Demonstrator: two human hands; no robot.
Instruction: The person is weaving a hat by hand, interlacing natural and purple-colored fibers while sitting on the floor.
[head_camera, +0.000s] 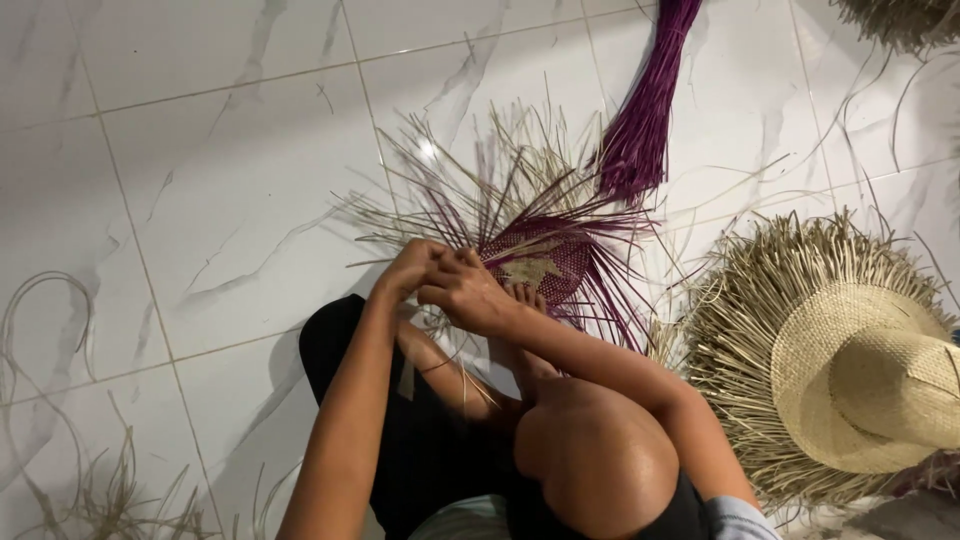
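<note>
On white tiles, woven mat (535, 262) touches both grips.

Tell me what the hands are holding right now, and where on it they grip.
Both the left hand and right hand pinch loose straw strands at the near left edge of the purple-and-natural woven piece on the floor; the exact strands cannot be told.

A glossy white marble-veined tiled floor (230, 150) is seen throughout, crossed by thin grout lines; a bright light glint (428, 150) is reflected far off.
</note>
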